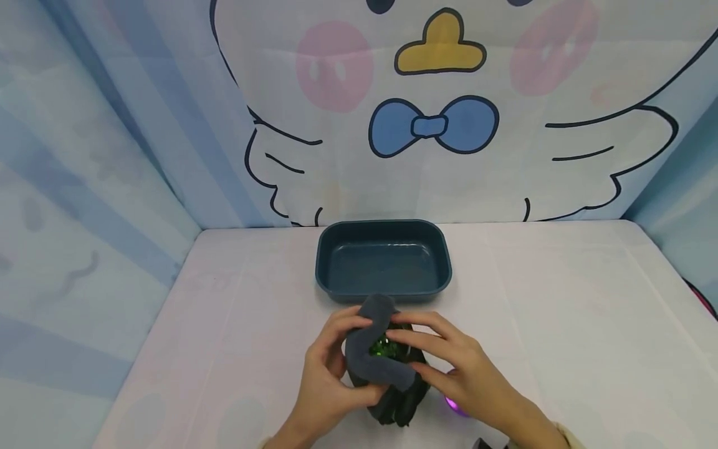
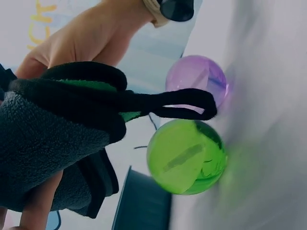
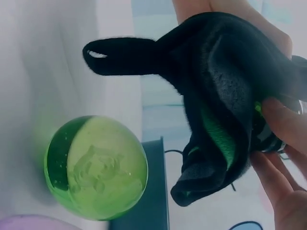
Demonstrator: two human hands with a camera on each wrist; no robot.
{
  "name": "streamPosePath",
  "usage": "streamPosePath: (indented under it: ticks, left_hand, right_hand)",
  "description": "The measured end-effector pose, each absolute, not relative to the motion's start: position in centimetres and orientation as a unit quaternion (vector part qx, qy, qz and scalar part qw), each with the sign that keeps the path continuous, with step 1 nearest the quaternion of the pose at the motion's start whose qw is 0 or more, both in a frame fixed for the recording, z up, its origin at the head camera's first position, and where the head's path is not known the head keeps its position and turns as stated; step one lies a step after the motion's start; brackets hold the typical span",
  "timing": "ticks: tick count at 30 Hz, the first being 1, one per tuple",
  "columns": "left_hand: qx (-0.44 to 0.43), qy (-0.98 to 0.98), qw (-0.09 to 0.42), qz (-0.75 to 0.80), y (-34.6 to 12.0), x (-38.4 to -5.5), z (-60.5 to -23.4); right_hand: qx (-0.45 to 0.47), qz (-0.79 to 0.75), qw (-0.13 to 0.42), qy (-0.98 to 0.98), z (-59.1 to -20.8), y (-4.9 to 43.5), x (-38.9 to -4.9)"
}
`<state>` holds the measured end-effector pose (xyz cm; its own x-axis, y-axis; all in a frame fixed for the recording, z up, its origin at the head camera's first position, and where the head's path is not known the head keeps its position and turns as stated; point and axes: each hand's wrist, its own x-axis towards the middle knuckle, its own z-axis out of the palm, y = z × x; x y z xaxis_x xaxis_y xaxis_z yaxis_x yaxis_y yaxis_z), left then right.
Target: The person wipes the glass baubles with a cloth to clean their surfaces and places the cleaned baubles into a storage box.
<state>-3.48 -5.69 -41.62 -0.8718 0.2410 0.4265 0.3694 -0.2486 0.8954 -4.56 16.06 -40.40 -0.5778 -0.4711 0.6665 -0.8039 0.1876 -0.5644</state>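
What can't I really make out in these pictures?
- Shiny thing: head view; the cloth and right hand cover much of it, so its shape can't be told.
- Purple ball: head view, mostly behind the right hand; right wrist view, cut by the bottom edge.
- Dark object: head view, cut by the bottom edge.
- Left hand: left wrist view, mostly hidden by the cloth.

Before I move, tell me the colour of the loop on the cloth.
The loop is black; the right wrist view shows it best.
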Motion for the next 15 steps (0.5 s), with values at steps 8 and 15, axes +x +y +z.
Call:
streamPosePath:
  ticks: [8,15]
  left_hand:
    - [-0.254,-0.621,0.036,-0.741,-5.67,-3.49,-41.4]
    - [-0.251,-0.6,0.038,-0.759,-5.45,-3.69,-41.74]
  right_hand:
    - [0.366,0.54,0.109,-0.75,-40.38,16.12,-4.35]
    - [0.342,0.537,0.074,-0.767,-40.16,16.38,-4.19]
